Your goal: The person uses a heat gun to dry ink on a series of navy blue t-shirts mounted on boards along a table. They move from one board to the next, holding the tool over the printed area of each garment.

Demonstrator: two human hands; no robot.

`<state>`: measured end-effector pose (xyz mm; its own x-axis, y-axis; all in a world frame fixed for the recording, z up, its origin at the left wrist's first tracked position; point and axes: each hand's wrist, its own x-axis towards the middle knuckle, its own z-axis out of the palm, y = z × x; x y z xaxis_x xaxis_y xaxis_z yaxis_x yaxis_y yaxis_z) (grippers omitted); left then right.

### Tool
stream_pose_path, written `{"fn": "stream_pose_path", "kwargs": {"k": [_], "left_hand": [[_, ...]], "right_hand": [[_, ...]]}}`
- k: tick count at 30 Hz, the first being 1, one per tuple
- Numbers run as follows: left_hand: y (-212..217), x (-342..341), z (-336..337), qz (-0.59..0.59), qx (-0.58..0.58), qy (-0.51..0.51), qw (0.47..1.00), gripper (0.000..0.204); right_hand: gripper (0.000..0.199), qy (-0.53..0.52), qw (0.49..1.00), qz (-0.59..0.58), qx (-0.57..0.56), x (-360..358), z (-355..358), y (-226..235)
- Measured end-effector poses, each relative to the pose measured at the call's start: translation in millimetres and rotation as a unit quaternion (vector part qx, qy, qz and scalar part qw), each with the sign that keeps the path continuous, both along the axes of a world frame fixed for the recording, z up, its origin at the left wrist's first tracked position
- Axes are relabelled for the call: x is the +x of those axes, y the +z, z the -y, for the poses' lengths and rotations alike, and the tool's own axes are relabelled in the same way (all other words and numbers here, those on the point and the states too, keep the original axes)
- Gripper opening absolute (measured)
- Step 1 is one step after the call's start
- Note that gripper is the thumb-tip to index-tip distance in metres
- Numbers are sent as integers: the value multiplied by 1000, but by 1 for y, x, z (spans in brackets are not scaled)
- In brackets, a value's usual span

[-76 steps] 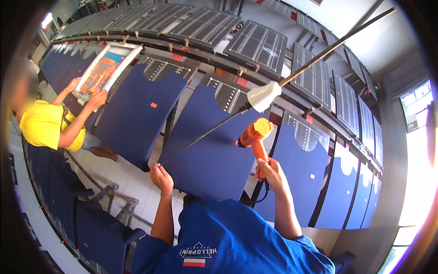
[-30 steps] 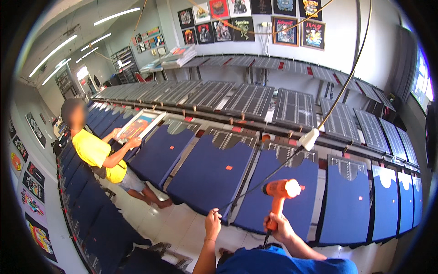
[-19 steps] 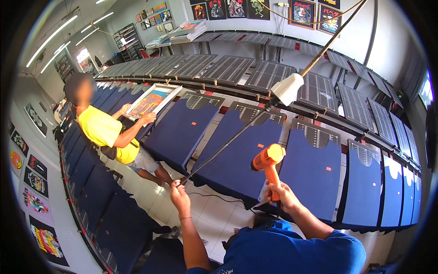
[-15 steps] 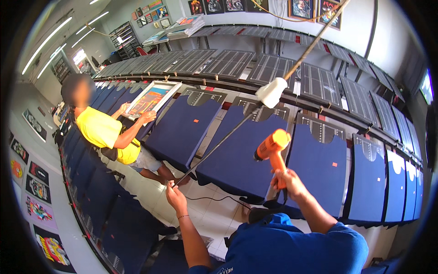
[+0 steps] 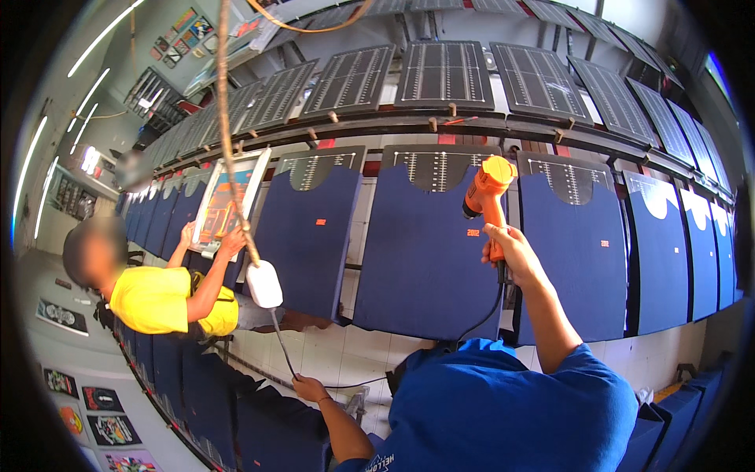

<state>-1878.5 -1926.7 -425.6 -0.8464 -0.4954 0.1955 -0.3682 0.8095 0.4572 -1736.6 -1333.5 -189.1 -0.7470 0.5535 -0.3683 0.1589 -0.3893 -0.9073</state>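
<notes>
My right hand (image 5: 511, 252) is wrapped around the grip of an orange heat gun (image 5: 493, 181). Its dark nozzle faces left, over a navy T-shirt (image 5: 417, 275) stretched on a flat board. A small orange print (image 5: 473, 233) on that shirt shows just below the nozzle. Out to the left and lower, my left hand (image 5: 311, 387) pinches a dark power cord (image 5: 282, 342). That cord runs up to a white socket block (image 5: 264, 285) hanging from a long cable (image 5: 230, 149). A black lead (image 5: 487, 311) drops from the heat gun's grip.
A co-worker in a yellow shirt (image 5: 153, 299) stands at left, holding a framed printing screen (image 5: 228, 200) with both hands. More navy shirts (image 5: 303, 228) on boards line the bench. Behind a dark rail (image 5: 377, 120) stand rows of bare black boards (image 5: 444, 75). Another shirt row lies lower left.
My view has turned, shifting the scene. The heat gun now appears slightly right and higher, near the shirt's orange print. The white socket block and my left hand appear lower; both hands keep their holds.
</notes>
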Motion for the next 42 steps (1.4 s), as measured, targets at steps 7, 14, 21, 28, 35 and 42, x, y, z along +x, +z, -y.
{"fn": "stream_pose_path", "kwargs": {"k": [7, 14, 21, 28, 35, 42], "left_hand": [[-42, -93, -48, 14, 137, -56, 989, 43], [-5, -158, -184, 59, 217, 66, 972, 44], [-1, -155, -193, -6, 201, 77, 977, 45], [5, -150, -198, -30, 205, 68, 976, 49], [20, -147, -207, -17, 218, 65, 974, 51], [18, -148, -207, -18, 245, 64, 967, 51]], "right_hand": [[33, -2, 999, 39, -16, 10, -5, -6], [33, -35, 998, 43, -32, 20, 11, -20], [32, -61, 996, 13, -57, 17, 23, -28], [37, -49, 998, 24, -41, 7, 26, -25], [36, -52, 998, 21, -37, 1, 30, -25], [38, -66, 995, 55, -40, 1, 29, -26]]}}
